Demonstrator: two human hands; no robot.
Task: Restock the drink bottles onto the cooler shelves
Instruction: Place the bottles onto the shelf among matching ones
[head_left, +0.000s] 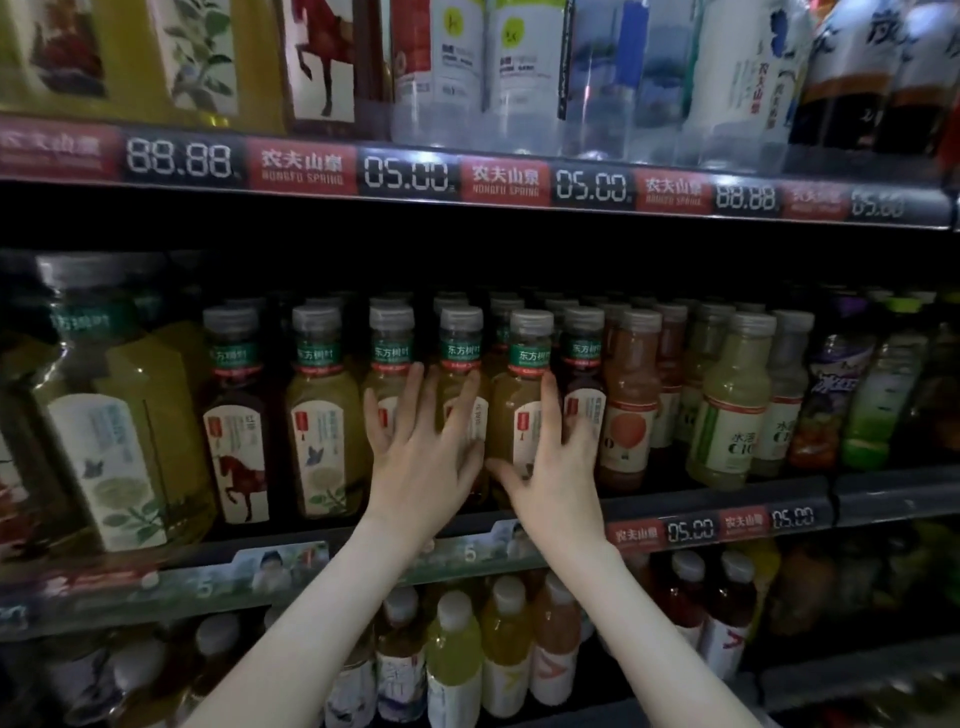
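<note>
Head view showed the upright tea bottle (514, 410) clasped between the right hand's (556, 467) thumb and fingers, the left hand (421, 457) flat-fingered against the neighbouring bottle (461, 353).

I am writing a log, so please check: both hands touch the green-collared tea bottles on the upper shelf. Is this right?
The shelf is wrong. In the head view the left hand and the right hand touch the green-collared tea bottles on the middle shelf. The rest holds.
</note>
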